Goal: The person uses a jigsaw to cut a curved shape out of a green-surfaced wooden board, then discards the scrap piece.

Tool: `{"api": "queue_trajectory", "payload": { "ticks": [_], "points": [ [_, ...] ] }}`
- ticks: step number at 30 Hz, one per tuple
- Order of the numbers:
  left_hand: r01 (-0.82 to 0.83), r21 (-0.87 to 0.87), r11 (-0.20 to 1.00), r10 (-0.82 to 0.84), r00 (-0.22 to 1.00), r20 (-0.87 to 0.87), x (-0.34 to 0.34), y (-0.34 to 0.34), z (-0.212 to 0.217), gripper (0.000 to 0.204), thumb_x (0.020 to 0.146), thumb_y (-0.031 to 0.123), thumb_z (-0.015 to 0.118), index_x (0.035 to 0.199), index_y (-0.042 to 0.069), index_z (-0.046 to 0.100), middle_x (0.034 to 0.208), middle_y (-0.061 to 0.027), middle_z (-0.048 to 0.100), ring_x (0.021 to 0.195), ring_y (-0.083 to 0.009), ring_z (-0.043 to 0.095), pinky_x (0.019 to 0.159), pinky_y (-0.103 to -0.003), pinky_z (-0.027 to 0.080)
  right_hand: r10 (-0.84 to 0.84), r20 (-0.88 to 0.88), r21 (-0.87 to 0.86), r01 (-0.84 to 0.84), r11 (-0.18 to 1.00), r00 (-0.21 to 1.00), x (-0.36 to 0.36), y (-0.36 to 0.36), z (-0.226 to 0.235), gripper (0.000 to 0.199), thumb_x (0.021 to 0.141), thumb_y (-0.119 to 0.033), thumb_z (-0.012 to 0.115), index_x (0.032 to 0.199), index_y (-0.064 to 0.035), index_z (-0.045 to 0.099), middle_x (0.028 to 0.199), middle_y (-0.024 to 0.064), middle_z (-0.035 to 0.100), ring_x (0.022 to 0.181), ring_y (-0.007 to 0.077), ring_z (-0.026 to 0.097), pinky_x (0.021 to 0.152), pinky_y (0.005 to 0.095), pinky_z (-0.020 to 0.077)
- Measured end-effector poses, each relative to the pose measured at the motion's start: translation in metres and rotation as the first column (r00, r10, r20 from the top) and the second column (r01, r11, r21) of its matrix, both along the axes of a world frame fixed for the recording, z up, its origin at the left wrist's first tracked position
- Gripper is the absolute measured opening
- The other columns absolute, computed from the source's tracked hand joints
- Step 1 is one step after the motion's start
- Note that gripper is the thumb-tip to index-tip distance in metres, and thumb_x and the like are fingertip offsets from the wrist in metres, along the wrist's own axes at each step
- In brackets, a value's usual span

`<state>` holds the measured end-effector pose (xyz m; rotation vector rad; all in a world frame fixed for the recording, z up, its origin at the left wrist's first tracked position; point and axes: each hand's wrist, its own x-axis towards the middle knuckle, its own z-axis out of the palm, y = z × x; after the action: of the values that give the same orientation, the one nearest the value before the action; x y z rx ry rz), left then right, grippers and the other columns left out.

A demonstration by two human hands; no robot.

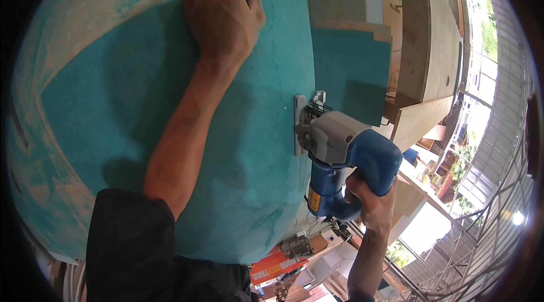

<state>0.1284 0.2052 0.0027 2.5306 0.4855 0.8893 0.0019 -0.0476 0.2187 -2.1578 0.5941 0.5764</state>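
Observation:
A large teal board lies in front of me, its far corner under my left hand. The fingers of that hand bend over the board's far edge, and the thumb sticks out to the right. My right hand wraps round the handle of a blue and grey jigsaw. The saw's flat metal shoe sits on the board along its right edge. The blade is too hidden to make out.
Beneath the teal board is a pale worktop smeared with teal. Beyond the right edge stand another teal panel and wooden boards. A red printed banner shows low down, near machinery. Metal roof framing rises at the far right.

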Motion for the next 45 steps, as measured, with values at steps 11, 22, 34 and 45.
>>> {"api": "queue_trajectory", "payload": {
  "ticks": [11, 22, 34, 45],
  "points": [
    [-0.003, -0.029, 1.000, 0.004, 1.000, 0.016, -0.001, 0.002, 0.001, 0.026, 0.083, 0.028, 0.084, 0.089, 0.008, 0.069, 0.090, -0.0066, 0.061, 0.091, -0.0280, 0.060, 0.083, -0.046, 0.048, 0.052, -0.004, -0.031, -0.052, 0.998, 0.999, 0.006, 0.003, -0.001, 0.023, 0.079, -0.001, 0.069, 0.101, 0.0043, 0.065, 0.072, 0.0069, 0.064, 0.054, 0.0148, 0.060, 0.049, 0.0285, 0.0471],
    [-0.008, -0.031, 0.999, 0.008, 1.000, 0.014, -0.004, 0.001, 0.004, 0.026, 0.083, 0.029, 0.083, 0.088, 0.009, 0.068, 0.091, -0.0063, 0.060, 0.092, -0.0278, 0.060, 0.085, -0.045, 0.047, 0.019, 0.009, 0.032, -0.020, 0.999, 1.000, 0.012, 0.007, 0.002, 0.010, 0.080, -0.002, 0.073, 0.088, 0.0021, 0.069, 0.074, 0.0058, 0.068, 0.059, 0.0119, 0.062, 0.055, 0.0270, 0.0478],
    [-0.031, -0.058, 0.998, 0.031, 1.000, 0.002, -0.004, 0.000, 0.008, 0.026, 0.080, 0.027, 0.084, 0.086, 0.009, 0.067, 0.091, -0.0064, 0.059, 0.093, -0.0284, 0.059, 0.087, -0.044, 0.046, 0.070, 0.009, 0.042, -0.070, 0.997, 0.998, 0.021, 0.008, 0.002, 0.012, 0.081, -0.004, 0.073, 0.091, 0.0015, 0.068, 0.075, 0.0052, 0.067, 0.058, 0.0120, 0.061, 0.054, 0.0270, 0.0480],
    [-0.036, -0.069, 0.997, 0.038, 0.999, 0.019, -0.008, -0.002, 0.004, 0.026, 0.080, 0.026, 0.084, 0.086, 0.009, 0.066, 0.093, -0.0068, 0.059, 0.095, -0.0285, 0.059, 0.089, -0.045, 0.045, 0.094, 0.005, 0.041, -0.094, 0.995, 0.996, 0.026, 0.014, 0.002, 0.009, 0.081, -0.005, 0.073, 0.086, 0.0012, 0.068, 0.069, 0.0048, 0.064, 0.055, 0.0123, 0.059, 0.053, 0.0278, 0.0470]
  ]
}}
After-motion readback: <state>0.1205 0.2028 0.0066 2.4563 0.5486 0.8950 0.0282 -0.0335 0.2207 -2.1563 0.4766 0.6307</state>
